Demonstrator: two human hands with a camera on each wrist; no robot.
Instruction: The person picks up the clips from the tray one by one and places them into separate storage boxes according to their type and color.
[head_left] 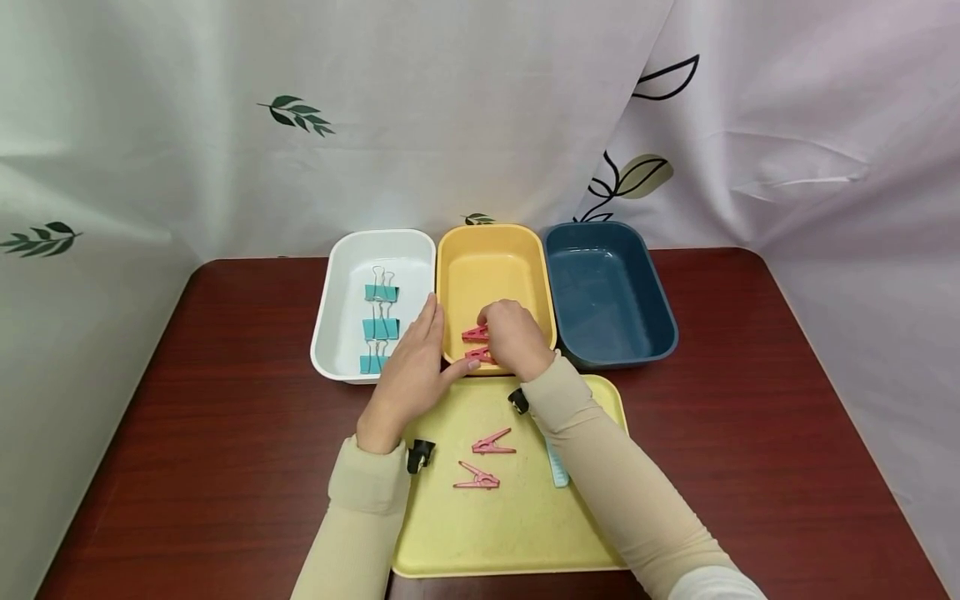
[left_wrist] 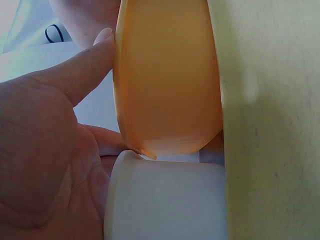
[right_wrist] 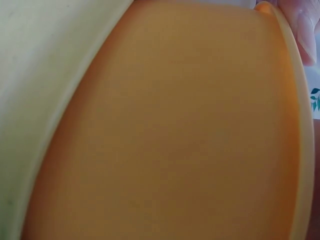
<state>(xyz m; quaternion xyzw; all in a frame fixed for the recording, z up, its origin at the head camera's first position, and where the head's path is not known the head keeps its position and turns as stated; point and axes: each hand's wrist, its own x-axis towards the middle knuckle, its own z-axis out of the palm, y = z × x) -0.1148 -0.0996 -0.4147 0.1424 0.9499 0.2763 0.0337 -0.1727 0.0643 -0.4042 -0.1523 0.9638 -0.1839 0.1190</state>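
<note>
My left hand [head_left: 414,367] lies with straight fingers along the meeting rims of the white bin [head_left: 321,342] and the yellow bin [head_left: 491,258]. In the left wrist view its thumb [left_wrist: 92,65] touches the yellow bin's near rim. My right hand [head_left: 516,337] reaches into the front of the yellow bin, fingers curled down at a pink clothespin [head_left: 474,334]; the hand itself hides the fingertips. Just nearer, a second pink clothespin [head_left: 478,356] lies partly covered by the same hand. Two more pink clothespins, one [head_left: 492,443] behind the other [head_left: 477,477], lie on the yellow tray [head_left: 510,533].
Teal binder clips [head_left: 381,328] stand in a column inside the white bin. A dark blue bin [head_left: 607,292] adjoins the yellow one on the right. On the tray, a light blue object [head_left: 557,467] shows partly beneath my right sleeve. A patterned curtain [head_left: 450,100] hangs behind the table.
</note>
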